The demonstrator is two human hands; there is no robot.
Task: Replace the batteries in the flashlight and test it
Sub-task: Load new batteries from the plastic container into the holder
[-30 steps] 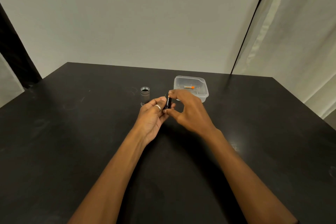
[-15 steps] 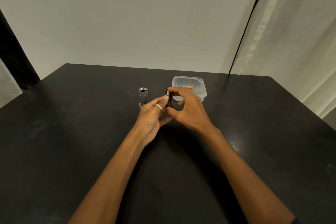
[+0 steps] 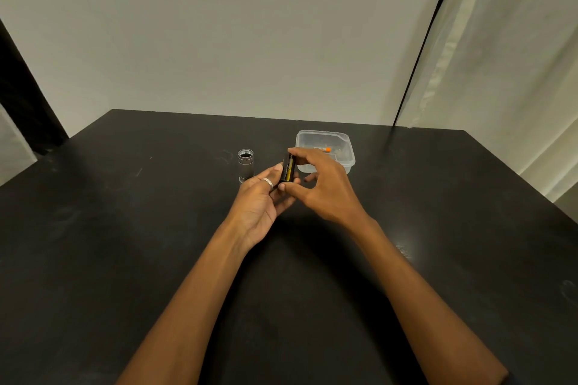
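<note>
While both hands met over the table (image 3: pixel 125 228), the right hand (image 3: pixel 325 187) pinched the battery (image 3: pixel 287 167), a black cylinder with a yellow stripe, end to end: forefinger on the top, thumb at the bottom. The left hand (image 3: pixel 259 206), ring (image 3: pixel 267 182) on one finger, curled in from the other side, its fingertips against the battery's lower part, so both hands were closed on it, upright and off the surface. The flashlight (image 3: pixel 245 166), a silver tube with its open mouth up, stood on the table just left of the hands, untouched. A clear plastic container (image 3: pixel 347 162) sat just behind the right hand, something orange-tipped (image 3: pixel 327 150) inside; what it was could not be told. Likely risks: the end-to-end pinch could slip and the battery roll off; polarity marks were unreadable, so it might go in reversed; a knuckle could tip the narrow flashlight during insertion.
</note>
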